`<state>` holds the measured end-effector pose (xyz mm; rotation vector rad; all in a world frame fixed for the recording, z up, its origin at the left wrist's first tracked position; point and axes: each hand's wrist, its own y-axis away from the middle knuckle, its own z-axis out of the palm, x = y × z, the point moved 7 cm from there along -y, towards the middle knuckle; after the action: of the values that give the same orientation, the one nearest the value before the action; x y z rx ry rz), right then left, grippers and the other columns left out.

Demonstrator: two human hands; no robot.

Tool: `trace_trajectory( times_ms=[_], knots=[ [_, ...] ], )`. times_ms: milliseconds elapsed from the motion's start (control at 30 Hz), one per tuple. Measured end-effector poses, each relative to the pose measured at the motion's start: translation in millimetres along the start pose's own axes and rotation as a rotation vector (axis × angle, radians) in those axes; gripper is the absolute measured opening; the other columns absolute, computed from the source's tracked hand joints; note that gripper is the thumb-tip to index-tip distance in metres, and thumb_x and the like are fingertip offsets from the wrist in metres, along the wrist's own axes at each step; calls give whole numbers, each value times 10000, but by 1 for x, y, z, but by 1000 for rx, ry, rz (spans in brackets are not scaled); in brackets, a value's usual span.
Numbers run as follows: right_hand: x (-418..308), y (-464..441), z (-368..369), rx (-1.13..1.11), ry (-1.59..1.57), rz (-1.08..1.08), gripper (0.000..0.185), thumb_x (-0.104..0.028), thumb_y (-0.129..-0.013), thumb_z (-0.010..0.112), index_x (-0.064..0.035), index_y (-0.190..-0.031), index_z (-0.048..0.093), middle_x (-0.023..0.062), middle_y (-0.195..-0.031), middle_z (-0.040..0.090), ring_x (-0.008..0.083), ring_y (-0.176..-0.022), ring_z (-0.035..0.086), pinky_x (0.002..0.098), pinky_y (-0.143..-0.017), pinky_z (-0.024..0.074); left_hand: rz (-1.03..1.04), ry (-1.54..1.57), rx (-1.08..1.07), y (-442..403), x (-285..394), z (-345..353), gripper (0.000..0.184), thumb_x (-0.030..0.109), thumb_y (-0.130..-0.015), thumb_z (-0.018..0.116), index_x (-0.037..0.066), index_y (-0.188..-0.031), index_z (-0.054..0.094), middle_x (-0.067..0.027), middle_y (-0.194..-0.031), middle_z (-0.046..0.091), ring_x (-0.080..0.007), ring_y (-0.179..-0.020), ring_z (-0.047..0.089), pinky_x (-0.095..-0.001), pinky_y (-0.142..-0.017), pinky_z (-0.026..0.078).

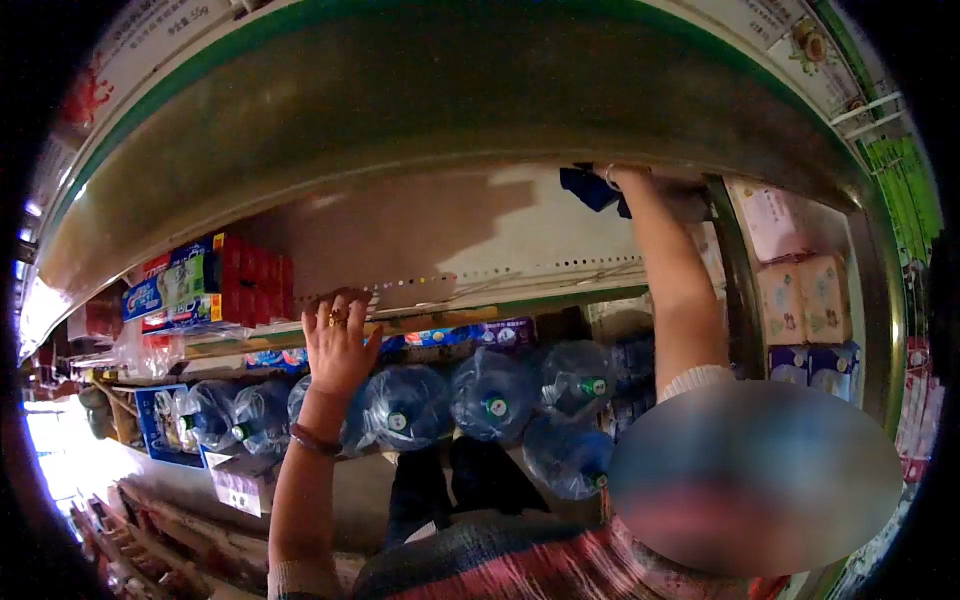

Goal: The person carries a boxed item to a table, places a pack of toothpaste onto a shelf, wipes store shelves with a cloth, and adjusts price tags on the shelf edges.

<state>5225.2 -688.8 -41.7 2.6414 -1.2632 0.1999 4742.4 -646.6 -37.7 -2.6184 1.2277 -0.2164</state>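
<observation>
My left hand (340, 345), with a ring on one finger and a bracelet at the wrist, rests on the front edge of the shelf (450, 312). Its fingers are spread, and nothing shows in them. My right arm reaches to the back of the same shelf, where my right hand (626, 180) is mostly hidden at the wrist by the upper shelf's edge. A dark blue cloth-like item (588, 188) lies beside that wrist; whether the fingers hold it cannot be seen.
Red and blue toothpaste-like boxes (185, 285) are stacked on the shelf's left. Below stand several large blue water bottles (405, 408). Packs of tissue (805, 300) fill a compartment at the right. A wide metal shelf (450, 110) spans above. A blurred patch covers the lower right.
</observation>
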Motion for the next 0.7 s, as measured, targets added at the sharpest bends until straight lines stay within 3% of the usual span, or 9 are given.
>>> trace_trajectory(
  times_ms=[167,200,333,467,533,567,600,667,700],
  knots=[
    [18,65,13,-188,212,-324,605,-177,-819,439,-137,-1402,282,154,-1457,232,330,-1341,213,385,-1095,214,-5,14,1,-1,0,-2,457,287,-707,675,119,-1114,554,-73,-1152,530,-261,-1090,468,-461,-967,298],
    [21,67,14,-166,168,-264,662,-141,-790,479,-178,-1414,260,166,-1469,184,343,-1338,216,412,-1093,216,-14,50,-23,-2,1,0,454,294,-710,675,124,-1115,558,-77,-1152,534,-263,-1094,467,-460,-966,298],
    [2,40,-15,189,45,-113,616,-195,-829,490,-127,-1407,285,159,-1460,220,359,-1324,247,458,-1067,252,-41,141,-146,-3,-5,5,448,323,-722,667,144,-1121,571,-91,-1151,550,-267,-1112,463,-452,-964,299],
    [11,1,-18,262,-81,-140,615,-193,-823,496,-132,-1401,295,161,-1452,228,358,-1318,253,456,-1064,256,-19,86,-109,-3,-2,-2,470,363,-740,665,142,-1144,568,-111,-1150,542,-297,-1072,485,-454,-966,311],
    [-12,-3,-21,294,-131,-251,615,-192,-819,499,-135,-1398,300,161,-1448,232,358,-1315,256,455,-1063,257,-96,106,-343,-4,-6,9,459,372,-775,629,147,-1169,558,-138,-1166,531,-291,-1069,486,-452,-956,323],
    [-11,-1,-15,303,-144,-306,615,-192,-818,501,-137,-1397,302,161,-1446,233,358,-1314,258,455,-1062,258,-134,127,-319,6,-10,32,382,325,-774,582,152,-1113,610,-103,-1180,526,-266,-1142,430,-468,-968,299],
    [-27,-1,-15,312,-164,-365,615,-191,-816,503,-138,-1395,304,162,-1445,235,358,-1313,259,455,-1062,259,-75,33,-697,-1,-3,8,359,329,-766,586,148,-1073,630,-93,-1137,554,-267,-1093,463,-474,-965,297],
    [-59,-3,-14,308,-171,-456,614,-190,-813,506,-141,-1393,309,162,-1441,239,358,-1310,262,454,-1060,261,13,184,-27,2,-8,17,307,376,-745,606,176,-973,650,-26,-986,596,-228,-981,505,-468,-939,293],
    [-78,0,-18,302,-164,-493,614,-190,-811,507,-142,-1391,312,162,-1439,241,358,-1308,264,454,-1059,262,-11,-13,-216,2,-7,1,316,401,-704,626,179,-928,646,-11,-905,595,-207,-952,513,-446,-901,304]
  ],
)
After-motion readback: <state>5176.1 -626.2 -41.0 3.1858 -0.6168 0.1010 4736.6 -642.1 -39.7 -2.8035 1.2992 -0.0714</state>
